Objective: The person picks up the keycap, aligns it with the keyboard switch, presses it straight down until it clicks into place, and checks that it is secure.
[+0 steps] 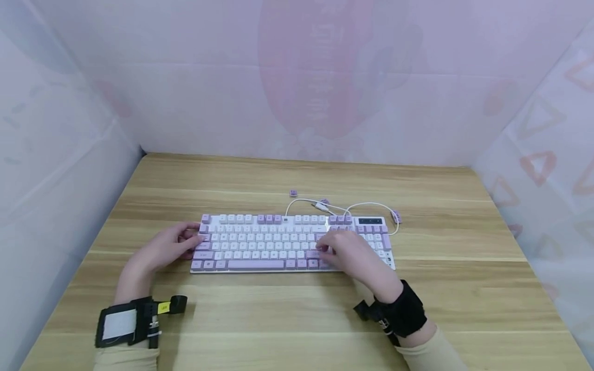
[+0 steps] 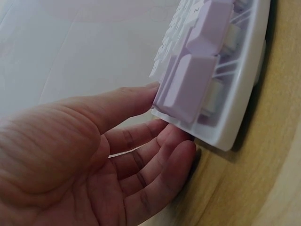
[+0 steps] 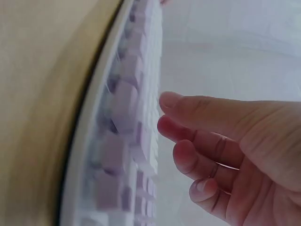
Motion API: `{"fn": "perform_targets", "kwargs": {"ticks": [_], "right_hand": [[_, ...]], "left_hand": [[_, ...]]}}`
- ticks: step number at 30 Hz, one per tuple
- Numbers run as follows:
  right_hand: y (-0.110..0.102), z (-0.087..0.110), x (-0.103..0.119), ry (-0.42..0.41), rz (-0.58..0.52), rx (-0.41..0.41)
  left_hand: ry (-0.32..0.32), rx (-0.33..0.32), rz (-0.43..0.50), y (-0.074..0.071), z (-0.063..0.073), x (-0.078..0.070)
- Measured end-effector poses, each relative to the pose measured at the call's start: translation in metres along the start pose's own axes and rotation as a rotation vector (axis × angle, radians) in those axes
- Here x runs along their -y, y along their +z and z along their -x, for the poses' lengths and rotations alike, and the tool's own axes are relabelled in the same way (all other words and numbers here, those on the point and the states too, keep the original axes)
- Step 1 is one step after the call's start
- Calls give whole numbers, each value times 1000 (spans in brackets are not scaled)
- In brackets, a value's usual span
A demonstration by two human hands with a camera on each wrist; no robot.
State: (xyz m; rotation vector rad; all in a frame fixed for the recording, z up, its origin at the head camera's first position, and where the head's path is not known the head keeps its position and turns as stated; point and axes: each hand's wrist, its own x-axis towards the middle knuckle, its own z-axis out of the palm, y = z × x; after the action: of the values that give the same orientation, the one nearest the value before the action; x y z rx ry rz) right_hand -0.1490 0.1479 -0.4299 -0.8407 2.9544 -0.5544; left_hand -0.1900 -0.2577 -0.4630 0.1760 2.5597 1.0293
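Note:
A white keyboard (image 1: 256, 264) with white and lilac keys lies lengthwise across the table. My left hand (image 1: 167, 246) holds its left end; in the left wrist view the thumb (image 2: 136, 99) lies against the lilac edge keys and the other fingers curl at the underside of the rim. Over the right part of the keys is my right hand (image 1: 349, 253), its fingers bent. In the right wrist view thumb and fingertips are apart from the keys, with nothing visible between them. The right hand hides some keys beneath it in the head view.
Behind the keyboard lie small loose lilac keycaps: one (image 1: 293, 193) stands alone, another (image 1: 396, 216) is by the cable at the right. A thin white cable (image 1: 371, 203) loops behind the keyboard, with its plug (image 1: 320, 206) near a third lilac piece. Pale printed cloth (image 1: 209, 113) surrounds the wooden table (image 1: 260, 324).

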Motion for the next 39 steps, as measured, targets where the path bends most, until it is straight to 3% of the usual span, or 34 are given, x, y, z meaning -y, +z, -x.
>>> {"fn": "perform_targets", "kwargs": {"ticks": [5,12,22,30,39], "right_hand": [[-8,0,-7,44,5,-48],[-8,-3,-8,46,-12,-42],[-15,-20,-8,3,-28,-47],[-35,-69,-6,59,82,113],[-33,-134,-6,23,186,257]], "left_hand": [[4,1,-9,0,-1,1],[3,5,-6,0,-2,3],[15,0,-1,1,-3,5],[11,-10,-6,2,-5,4],[6,-8,12,7,-6,5]]}}
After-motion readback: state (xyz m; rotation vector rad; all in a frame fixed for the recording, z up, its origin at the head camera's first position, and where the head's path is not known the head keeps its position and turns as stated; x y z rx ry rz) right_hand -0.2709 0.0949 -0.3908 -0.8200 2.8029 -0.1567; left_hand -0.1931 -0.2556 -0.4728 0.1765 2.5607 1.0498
